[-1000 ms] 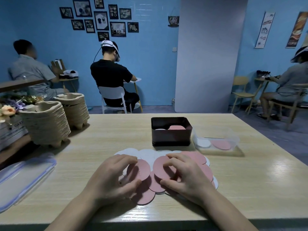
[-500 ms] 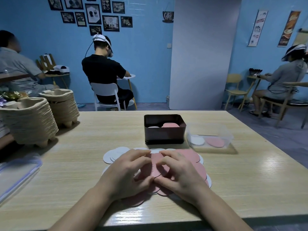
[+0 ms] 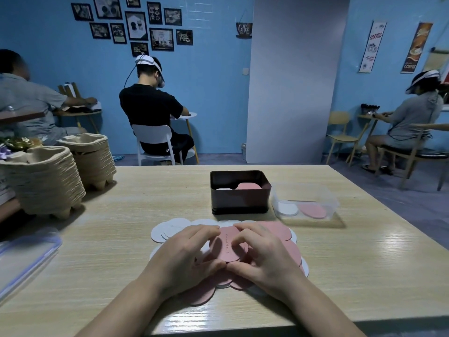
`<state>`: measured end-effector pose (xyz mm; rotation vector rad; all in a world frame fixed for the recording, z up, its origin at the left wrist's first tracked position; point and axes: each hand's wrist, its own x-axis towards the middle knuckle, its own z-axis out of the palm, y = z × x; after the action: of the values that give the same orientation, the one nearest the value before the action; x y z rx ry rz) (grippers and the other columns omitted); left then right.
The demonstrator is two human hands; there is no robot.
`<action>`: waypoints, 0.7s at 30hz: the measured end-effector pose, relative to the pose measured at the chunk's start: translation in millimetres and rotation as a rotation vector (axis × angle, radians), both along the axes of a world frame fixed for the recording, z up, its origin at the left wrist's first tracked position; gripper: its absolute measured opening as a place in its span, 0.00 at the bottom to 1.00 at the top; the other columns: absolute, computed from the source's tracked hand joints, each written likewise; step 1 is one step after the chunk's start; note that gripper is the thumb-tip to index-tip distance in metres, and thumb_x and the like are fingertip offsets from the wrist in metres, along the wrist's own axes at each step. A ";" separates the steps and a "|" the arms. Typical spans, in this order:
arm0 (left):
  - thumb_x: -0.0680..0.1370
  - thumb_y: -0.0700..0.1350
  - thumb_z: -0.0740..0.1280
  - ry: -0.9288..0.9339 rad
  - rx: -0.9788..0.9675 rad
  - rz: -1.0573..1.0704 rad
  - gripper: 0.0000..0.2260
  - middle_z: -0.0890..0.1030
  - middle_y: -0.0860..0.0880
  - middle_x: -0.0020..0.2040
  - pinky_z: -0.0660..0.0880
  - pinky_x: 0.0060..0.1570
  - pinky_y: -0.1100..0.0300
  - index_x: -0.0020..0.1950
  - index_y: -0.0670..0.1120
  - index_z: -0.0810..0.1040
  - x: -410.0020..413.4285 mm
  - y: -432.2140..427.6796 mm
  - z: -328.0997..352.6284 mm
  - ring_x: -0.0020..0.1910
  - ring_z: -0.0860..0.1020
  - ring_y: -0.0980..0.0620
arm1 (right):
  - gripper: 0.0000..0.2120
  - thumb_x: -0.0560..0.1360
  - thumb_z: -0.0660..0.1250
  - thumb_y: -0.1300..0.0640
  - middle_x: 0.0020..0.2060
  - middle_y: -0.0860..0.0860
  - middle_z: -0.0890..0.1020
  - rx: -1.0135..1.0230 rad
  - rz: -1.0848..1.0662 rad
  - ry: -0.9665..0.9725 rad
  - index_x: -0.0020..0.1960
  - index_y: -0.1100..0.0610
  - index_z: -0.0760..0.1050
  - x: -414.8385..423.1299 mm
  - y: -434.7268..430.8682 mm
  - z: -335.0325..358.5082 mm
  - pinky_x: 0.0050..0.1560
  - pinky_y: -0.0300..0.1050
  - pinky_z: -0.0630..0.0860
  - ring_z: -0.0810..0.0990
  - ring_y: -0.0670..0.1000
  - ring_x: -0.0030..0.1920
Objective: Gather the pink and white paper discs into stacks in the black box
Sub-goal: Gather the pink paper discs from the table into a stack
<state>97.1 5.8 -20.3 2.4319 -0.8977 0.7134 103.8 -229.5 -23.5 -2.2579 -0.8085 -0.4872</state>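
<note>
Pink discs (image 3: 279, 231) and white discs (image 3: 167, 231) lie spread and overlapping on the wooden table in front of me. My left hand (image 3: 187, 256) and my right hand (image 3: 264, 256) curl toward each other over the middle of the spread. Between their fingers and thumbs they hold a small pile of pink discs (image 3: 227, 246), its top disc bearing faint lettering. Behind the spread stands the black box (image 3: 239, 199), with a pink stack (image 3: 249, 185) and a white stack (image 3: 223, 189) showing inside. My hands hide part of the spread.
A clear plastic container (image 3: 305, 206) with a white and a pink disc sits right of the box. Two stacks of pulp trays (image 3: 46, 181) stand at the left. A clear lid with a blue rim (image 3: 24, 259) lies near the left edge. People sit at other tables behind.
My hands have drawn together from apart, pushing separate pink discs into one pile between them. The view has shifted slightly.
</note>
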 end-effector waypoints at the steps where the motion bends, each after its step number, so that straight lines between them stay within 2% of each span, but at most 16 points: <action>1: 0.76 0.63 0.69 -0.006 0.006 -0.010 0.22 0.82 0.52 0.59 0.78 0.52 0.58 0.62 0.50 0.75 -0.2 -0.5 -0.1 0.56 0.80 0.53 | 0.15 0.69 0.76 0.41 0.63 0.43 0.77 -0.015 0.008 0.003 0.47 0.46 0.74 0.2 0.3 -0.9 0.63 0.44 0.72 0.72 0.45 0.67; 4: 0.76 0.66 0.66 0.023 -0.007 -0.020 0.24 0.82 0.53 0.60 0.76 0.54 0.61 0.63 0.50 0.76 -1.0 -0.2 -0.1 0.57 0.79 0.54 | 0.16 0.68 0.76 0.41 0.62 0.42 0.77 -0.020 0.027 0.007 0.47 0.47 0.73 0.1 1.0 -1.8 0.59 0.42 0.74 0.73 0.46 0.65; 6: 0.75 0.65 0.68 0.052 -0.032 -0.013 0.26 0.81 0.56 0.59 0.76 0.55 0.61 0.65 0.49 0.77 -0.2 0.9 -0.8 0.58 0.79 0.56 | 0.16 0.68 0.76 0.41 0.61 0.42 0.77 0.018 0.033 0.016 0.46 0.47 0.73 0.0 0.3 -1.8 0.56 0.42 0.75 0.74 0.46 0.65; 10: 0.75 0.60 0.71 0.066 -0.071 -0.029 0.22 0.80 0.59 0.56 0.75 0.53 0.62 0.65 0.54 0.75 0.9 1.1 -1.7 0.55 0.77 0.62 | 0.16 0.69 0.77 0.43 0.62 0.40 0.77 0.105 0.048 0.075 0.47 0.48 0.75 -1.0 -1.4 -0.8 0.54 0.49 0.80 0.73 0.46 0.65; 13: 0.74 0.56 0.71 0.055 -0.066 -0.030 0.18 0.79 0.61 0.54 0.75 0.50 0.60 0.61 0.56 0.73 0.8 1.5 -2.4 0.53 0.76 0.61 | 0.15 0.69 0.77 0.41 0.61 0.38 0.77 0.072 0.056 0.064 0.48 0.47 0.75 -2.6 -1.2 0.3 0.53 0.43 0.78 0.74 0.46 0.64; 17: 0.74 0.56 0.70 0.050 -0.046 -0.028 0.16 0.79 0.60 0.52 0.77 0.48 0.56 0.60 0.56 0.73 1.4 3.0 -4.7 0.51 0.77 0.58 | 0.15 0.70 0.76 0.39 0.64 0.43 0.77 0.019 0.036 0.057 0.49 0.45 0.76 -3.6 -1.0 1.2 0.57 0.34 0.72 0.74 0.45 0.65; 21: 0.75 0.56 0.70 0.064 -0.039 -0.032 0.16 0.81 0.58 0.55 0.78 0.49 0.54 0.61 0.54 0.75 1.2 3.4 -5.5 0.53 0.78 0.55 | 0.15 0.70 0.75 0.39 0.65 0.45 0.77 -0.007 0.023 0.050 0.49 0.45 0.75 -2.8 -1.3 1.2 0.60 0.32 0.69 0.72 0.44 0.68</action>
<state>98.3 9.2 -25.8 2.3867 -0.8877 0.6316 101.0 -230.8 -22.3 -2.2557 -0.8107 -0.4168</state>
